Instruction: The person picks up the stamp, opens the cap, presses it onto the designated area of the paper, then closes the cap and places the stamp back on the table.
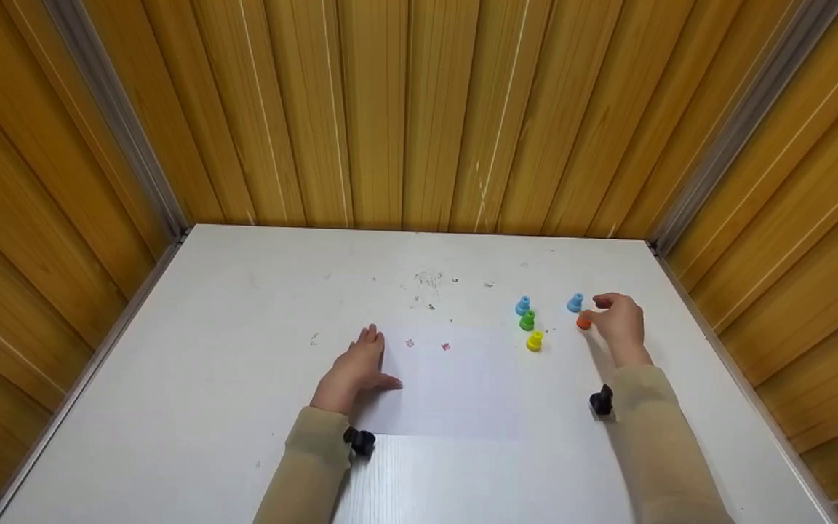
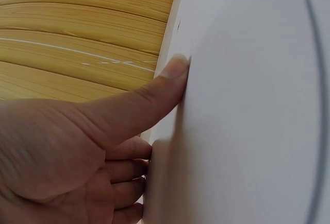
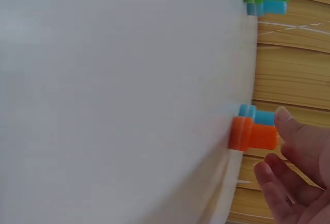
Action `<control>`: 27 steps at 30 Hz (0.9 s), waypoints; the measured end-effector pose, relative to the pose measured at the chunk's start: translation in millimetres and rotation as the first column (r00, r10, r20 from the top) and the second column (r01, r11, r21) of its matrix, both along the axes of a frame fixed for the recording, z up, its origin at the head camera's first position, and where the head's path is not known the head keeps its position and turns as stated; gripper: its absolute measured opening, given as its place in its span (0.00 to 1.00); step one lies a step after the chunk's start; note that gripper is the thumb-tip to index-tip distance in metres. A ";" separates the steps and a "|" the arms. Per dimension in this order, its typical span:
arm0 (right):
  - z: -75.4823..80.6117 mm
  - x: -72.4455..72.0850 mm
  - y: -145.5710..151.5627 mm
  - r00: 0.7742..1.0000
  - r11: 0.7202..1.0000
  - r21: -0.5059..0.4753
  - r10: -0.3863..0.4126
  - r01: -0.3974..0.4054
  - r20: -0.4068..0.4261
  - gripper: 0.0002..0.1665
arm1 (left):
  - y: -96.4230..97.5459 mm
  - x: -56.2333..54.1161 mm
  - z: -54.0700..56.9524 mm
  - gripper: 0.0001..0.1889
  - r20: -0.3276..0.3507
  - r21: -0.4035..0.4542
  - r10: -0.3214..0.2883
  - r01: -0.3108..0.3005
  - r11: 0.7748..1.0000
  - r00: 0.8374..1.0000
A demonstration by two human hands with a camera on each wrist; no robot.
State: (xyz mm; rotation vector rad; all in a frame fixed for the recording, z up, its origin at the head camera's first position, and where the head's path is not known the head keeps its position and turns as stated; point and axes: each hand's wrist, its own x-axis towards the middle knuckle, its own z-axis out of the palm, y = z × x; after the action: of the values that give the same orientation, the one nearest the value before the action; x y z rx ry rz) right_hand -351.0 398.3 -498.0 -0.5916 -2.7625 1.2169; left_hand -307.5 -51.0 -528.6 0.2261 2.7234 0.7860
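A white sheet of paper [image 1: 455,393] lies on the table with two small red prints near its top edge. My left hand [image 1: 357,367] rests on the paper's left side, fingers extended and thumb spread; its thumb [image 2: 149,98] touches the surface in the left wrist view. At the right, my right hand [image 1: 619,324] is beside a small orange stamp [image 3: 252,133] standing upright. The thumb is at the stamp's top, and the other fingers are spread apart from it. Just behind the orange stamp stands a blue stamp [image 1: 575,303].
Between the paper and my right hand stand a yellow stamp [image 1: 534,341], a green stamp [image 1: 527,320] and another blue stamp [image 1: 523,305]. Dark smudges mark the white table [image 1: 281,291] behind the paper. Wood-patterned walls [image 1: 368,109] enclose its back and sides.
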 end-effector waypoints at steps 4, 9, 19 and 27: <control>12.2 5.6 -11.4 0.999 0.994 -0.107 -0.014 0.008 -0.053 0.27 | 0.1 0.7 -0.1 0.56 -0.003 0.001 0.001 -0.001 1.000 1.000; 8.6 11.9 -24.0 0.995 0.942 -0.327 0.094 -0.082 0.020 0.32 | 0.3 0.1 -0.5 0.56 -0.010 -0.010 -0.004 0.004 1.000 1.000; -19.6 16.5 -37.7 0.977 0.896 -0.416 0.201 -0.154 0.069 0.32 | 2.0 -0.4 0.2 0.57 -0.005 -0.006 0.006 -0.006 1.000 1.000; -28.6 17.1 -43.1 0.975 0.875 -0.449 0.218 -0.181 0.033 0.29 | 1.3 0.5 1.6 0.56 0.004 0.001 0.005 -0.005 1.000 1.000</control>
State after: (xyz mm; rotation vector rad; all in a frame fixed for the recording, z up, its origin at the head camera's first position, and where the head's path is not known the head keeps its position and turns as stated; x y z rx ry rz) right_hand -333.9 355.2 -526.5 -0.3904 -2.6667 1.9414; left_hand -307.1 -49.7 -527.0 0.2183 2.7211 0.7876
